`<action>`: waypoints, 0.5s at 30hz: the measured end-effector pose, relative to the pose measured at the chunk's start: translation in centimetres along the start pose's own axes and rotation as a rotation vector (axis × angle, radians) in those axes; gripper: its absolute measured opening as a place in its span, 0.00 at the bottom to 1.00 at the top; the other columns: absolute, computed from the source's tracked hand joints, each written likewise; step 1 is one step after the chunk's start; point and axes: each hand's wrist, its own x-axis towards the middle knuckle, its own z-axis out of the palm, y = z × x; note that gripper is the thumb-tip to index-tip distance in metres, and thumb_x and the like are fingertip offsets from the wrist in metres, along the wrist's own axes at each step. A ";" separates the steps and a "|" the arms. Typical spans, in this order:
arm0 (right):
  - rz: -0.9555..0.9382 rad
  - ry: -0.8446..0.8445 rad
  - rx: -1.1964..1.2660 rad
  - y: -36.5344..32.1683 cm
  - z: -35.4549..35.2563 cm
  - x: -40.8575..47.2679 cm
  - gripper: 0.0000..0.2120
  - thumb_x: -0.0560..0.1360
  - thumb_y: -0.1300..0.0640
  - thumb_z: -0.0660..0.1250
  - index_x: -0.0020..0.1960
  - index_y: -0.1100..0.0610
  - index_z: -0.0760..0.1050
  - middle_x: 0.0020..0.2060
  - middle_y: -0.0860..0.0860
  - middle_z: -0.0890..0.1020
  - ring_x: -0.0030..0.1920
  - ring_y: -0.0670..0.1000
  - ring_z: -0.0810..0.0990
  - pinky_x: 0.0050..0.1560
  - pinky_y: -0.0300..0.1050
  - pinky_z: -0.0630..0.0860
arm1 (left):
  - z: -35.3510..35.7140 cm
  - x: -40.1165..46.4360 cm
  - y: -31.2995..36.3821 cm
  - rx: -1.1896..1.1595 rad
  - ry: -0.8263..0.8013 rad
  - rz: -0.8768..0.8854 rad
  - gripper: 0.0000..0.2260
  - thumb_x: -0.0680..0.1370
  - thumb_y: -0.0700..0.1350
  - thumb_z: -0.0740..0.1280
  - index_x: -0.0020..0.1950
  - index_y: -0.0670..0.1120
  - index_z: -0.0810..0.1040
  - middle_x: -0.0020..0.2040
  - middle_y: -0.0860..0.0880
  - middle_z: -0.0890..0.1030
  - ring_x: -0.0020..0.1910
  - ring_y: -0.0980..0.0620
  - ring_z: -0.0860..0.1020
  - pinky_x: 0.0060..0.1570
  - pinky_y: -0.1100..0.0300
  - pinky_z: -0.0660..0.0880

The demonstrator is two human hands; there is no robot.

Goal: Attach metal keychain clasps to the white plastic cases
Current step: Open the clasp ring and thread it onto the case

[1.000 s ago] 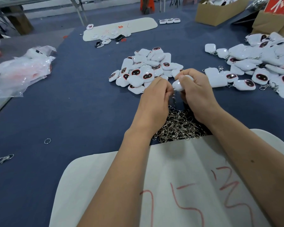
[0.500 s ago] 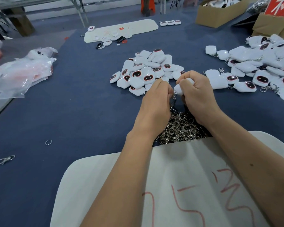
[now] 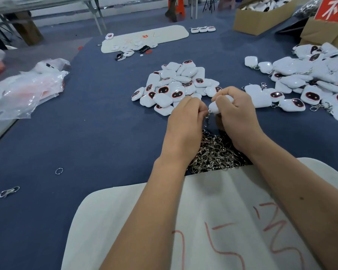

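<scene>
both hands work close together above the blue felt tabletop, just past a pile of metal keychain clasps.

right hand: fingers and thumb curled round 1 white plastic case, held clear of the table; only the case's rounded left end shows between thumb and fingers.

left hand: fingers curled inward, tips pinched at the top of a clasp that hangs between the 2 hands, just below the case's left end. whether the clasp is already joined to the case cannot be told; the joint is hidden by the fingertips.

unclasped cases: a heap just beyond the hands, mid-table, several with dark red-rimmed faces up.

clasped cases: a larger heap to the right, with metal clasps visible at its edges.

foreground: white sheet with red marks, both forearms lying across it.

left side: 1 loose ring, 1 stray clasp, clear plastic bags.

far side: white tray with small parts, cardboard box at upper right.
</scene>
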 end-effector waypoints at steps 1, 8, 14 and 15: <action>0.046 -0.012 0.113 -0.1 0.0 0.1 0.05 0.72 0.59 0.59 0.41 0.55 0.73 0.25 0.45 0.71 0.25 0.47 0.66 0.28 0.38 0.62 | 0.0 0.1 0.0 -0.045 0.029 0.007 0.06 0.80 0.33 0.65 0.44 0.41 0.77 0.43 0.47 0.78 0.44 0.49 0.73 0.45 0.52 0.71; 0.174 -0.129 0.443 -0.6 -0.2 0.2 0.14 0.78 0.67 0.55 0.36 0.55 0.67 0.22 0.46 0.64 0.22 0.47 0.56 0.27 0.36 0.55 | -0.1 0.2 0.0 -0.251 0.085 -0.015 0.06 0.77 0.34 0.70 0.48 0.44 0.83 0.45 0.54 0.83 0.47 0.55 0.81 0.49 0.57 0.79; 0.195 -0.174 0.477 -0.6 -0.1 -0.2 0.12 0.82 0.66 0.54 0.45 0.55 0.73 0.25 0.49 0.64 0.22 0.47 0.59 0.27 0.36 0.55 | -0.3 0.2 0.2 -0.307 0.142 -0.072 0.07 0.76 0.33 0.72 0.46 0.46 0.83 0.40 0.56 0.83 0.41 0.57 0.81 0.45 0.63 0.78; 0.187 -0.192 0.478 -0.6 -0.2 -0.2 0.12 0.82 0.65 0.55 0.45 0.55 0.73 0.26 0.50 0.65 0.23 0.47 0.59 0.28 0.37 0.54 | -0.3 0.2 0.3 -0.327 0.158 -0.095 0.07 0.76 0.33 0.72 0.46 0.46 0.83 0.39 0.55 0.83 0.40 0.57 0.80 0.44 0.64 0.78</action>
